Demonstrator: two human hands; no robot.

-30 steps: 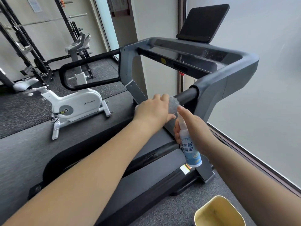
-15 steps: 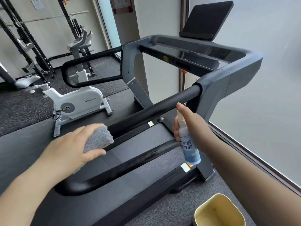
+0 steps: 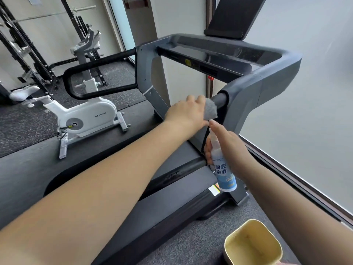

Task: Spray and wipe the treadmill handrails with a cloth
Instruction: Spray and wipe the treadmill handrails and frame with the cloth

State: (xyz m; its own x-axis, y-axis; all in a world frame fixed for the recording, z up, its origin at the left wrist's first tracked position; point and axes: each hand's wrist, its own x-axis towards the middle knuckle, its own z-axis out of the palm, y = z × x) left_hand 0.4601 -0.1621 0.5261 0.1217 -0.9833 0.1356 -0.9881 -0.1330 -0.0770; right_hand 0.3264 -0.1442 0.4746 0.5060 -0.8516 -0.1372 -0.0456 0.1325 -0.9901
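A yellow bin [image 3: 253, 243] sits nearest on the floor. The right hand [image 3: 227, 144] grips a spray bottle [image 3: 222, 165] upright. Beyond it, the left hand [image 3: 188, 112] presses a grey cloth [image 3: 211, 109] around the treadmill's near handrail [image 3: 221, 100], by the console.

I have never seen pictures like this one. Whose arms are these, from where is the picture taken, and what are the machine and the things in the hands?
There is no robot. A camera worn on a person's head looks forward and down, so the two arms are that person's own. The large dark machine is a treadmill in a gym. The left hand presses a grey cloth on the black right handrail, near where it joins the frame. The right hand holds a spray bottle upright, with a finger on its top. On the floor stand a white exercise bike and a yellow bin.
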